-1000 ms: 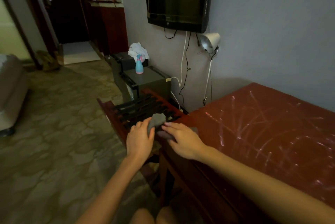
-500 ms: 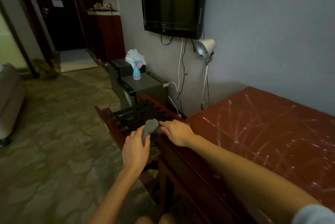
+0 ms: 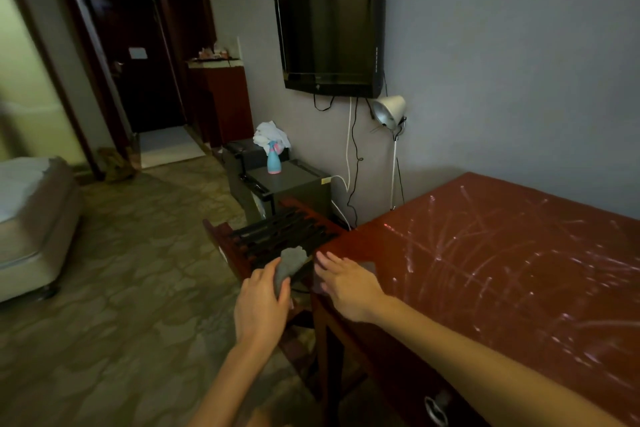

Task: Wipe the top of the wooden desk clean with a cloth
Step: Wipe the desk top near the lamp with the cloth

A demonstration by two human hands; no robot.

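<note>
One soft, light grey cloth (image 3: 290, 265) is pinched by the left hand (image 3: 262, 305); the right hand (image 3: 349, 283) is laid open on the wooden desk (image 3: 502, 274), so a bunched, full-palm hold is advised.

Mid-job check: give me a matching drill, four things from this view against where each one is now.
Things:
1. grey cloth
2. right hand
3. spray bottle
4. lamp

Places:
A. standing on the dark low cabinet by the wall
B. flat on the near left corner of the wooden desk
C. on the wall under the television
D. in the left hand, just off the desk's left edge, over the slatted rack

Pairs: 1-D, 2-B, 3-A, 4-C
</note>
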